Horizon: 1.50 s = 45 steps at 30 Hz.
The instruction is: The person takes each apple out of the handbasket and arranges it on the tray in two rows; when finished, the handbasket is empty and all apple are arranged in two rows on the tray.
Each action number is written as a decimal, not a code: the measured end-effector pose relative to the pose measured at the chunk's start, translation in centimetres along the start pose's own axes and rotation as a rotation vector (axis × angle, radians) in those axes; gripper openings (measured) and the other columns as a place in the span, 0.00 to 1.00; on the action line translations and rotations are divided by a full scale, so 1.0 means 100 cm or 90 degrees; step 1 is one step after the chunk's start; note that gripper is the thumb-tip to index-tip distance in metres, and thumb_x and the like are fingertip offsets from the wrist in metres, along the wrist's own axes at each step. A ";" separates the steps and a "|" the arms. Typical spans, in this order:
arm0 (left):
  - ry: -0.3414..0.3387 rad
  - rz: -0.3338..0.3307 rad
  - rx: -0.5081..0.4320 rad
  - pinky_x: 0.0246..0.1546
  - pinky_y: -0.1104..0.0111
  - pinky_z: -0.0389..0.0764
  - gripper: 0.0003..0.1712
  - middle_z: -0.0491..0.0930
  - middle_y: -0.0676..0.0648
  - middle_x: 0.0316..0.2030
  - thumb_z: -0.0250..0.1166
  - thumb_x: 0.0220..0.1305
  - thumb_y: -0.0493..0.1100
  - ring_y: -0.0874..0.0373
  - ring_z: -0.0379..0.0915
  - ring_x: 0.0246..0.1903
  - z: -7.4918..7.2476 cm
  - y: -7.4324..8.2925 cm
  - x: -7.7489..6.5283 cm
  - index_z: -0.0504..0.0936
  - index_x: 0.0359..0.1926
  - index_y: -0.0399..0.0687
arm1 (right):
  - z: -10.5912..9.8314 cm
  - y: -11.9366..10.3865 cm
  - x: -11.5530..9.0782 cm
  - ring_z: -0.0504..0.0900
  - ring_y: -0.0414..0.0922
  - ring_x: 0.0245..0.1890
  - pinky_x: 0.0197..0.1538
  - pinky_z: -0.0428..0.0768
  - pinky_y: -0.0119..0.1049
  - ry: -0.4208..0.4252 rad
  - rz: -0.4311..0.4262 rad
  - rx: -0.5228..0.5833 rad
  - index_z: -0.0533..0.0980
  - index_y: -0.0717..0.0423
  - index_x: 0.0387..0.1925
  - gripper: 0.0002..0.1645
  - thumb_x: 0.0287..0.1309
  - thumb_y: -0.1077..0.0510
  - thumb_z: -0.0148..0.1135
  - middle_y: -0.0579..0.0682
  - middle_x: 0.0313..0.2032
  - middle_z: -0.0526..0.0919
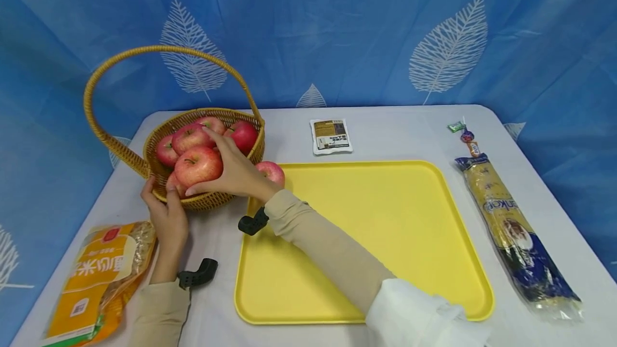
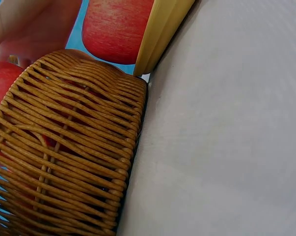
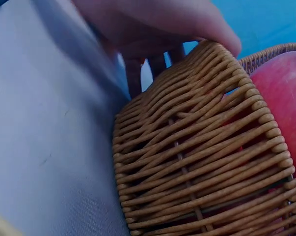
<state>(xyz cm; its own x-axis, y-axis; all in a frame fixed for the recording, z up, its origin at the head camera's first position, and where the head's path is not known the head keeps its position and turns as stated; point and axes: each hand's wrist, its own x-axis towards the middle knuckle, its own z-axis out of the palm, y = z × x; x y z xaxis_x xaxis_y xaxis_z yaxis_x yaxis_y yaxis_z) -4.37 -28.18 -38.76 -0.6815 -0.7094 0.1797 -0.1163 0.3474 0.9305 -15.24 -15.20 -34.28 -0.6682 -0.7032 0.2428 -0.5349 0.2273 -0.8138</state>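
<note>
A brown wicker basket (image 1: 209, 202) with a tall hooped handle stands at the back left, filled with several red apples. My right hand (image 1: 241, 173) reaches across and grips the front apple (image 1: 197, 166) at the top of the pile, thumb below and fingers over its far side. At the basket's left front, my left hand (image 1: 168, 224) holds the wall, thumb at the rim; in the right wrist view its fingers (image 3: 134, 78) lie behind the wicker. Another apple (image 1: 271, 172) sits by the tray's back left corner, partly hidden by my right wrist.
A yellow tray (image 1: 366, 240) fills the middle of the white table. An orange grain bag (image 1: 96, 283) lies at the front left. A small white-edged packet (image 1: 331, 136) lies behind the tray. On the right are a long noodle packet (image 1: 516, 229) and small wrapped sweets (image 1: 467, 136).
</note>
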 end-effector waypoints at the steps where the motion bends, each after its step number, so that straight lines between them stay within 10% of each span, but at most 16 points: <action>1: -0.001 0.001 0.000 0.68 0.62 0.49 0.30 0.52 0.45 0.68 0.44 0.67 0.56 0.56 0.48 0.67 0.000 0.000 0.000 0.50 0.65 0.52 | 0.000 0.000 0.001 0.60 0.36 0.61 0.58 0.69 0.35 0.000 0.004 -0.001 0.38 0.32 0.68 0.70 0.28 0.36 0.73 0.40 0.64 0.55; 45: 0.005 0.019 0.011 0.68 0.62 0.47 0.31 0.52 0.44 0.67 0.45 0.67 0.54 0.55 0.47 0.67 0.000 0.000 -0.002 0.51 0.65 0.48 | 0.001 0.001 -0.021 0.55 0.34 0.61 0.55 0.71 0.32 0.033 -0.019 0.113 0.67 0.31 0.58 0.35 0.45 0.46 0.67 0.42 0.61 0.57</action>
<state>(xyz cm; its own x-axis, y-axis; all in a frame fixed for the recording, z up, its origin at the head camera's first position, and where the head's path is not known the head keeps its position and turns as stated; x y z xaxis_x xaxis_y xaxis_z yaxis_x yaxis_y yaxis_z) -4.25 -28.08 -38.77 -0.6795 -0.7032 0.2095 -0.1085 0.3786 0.9192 -13.84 -13.75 -34.87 -0.6814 -0.6716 0.2910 -0.4584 0.0817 -0.8850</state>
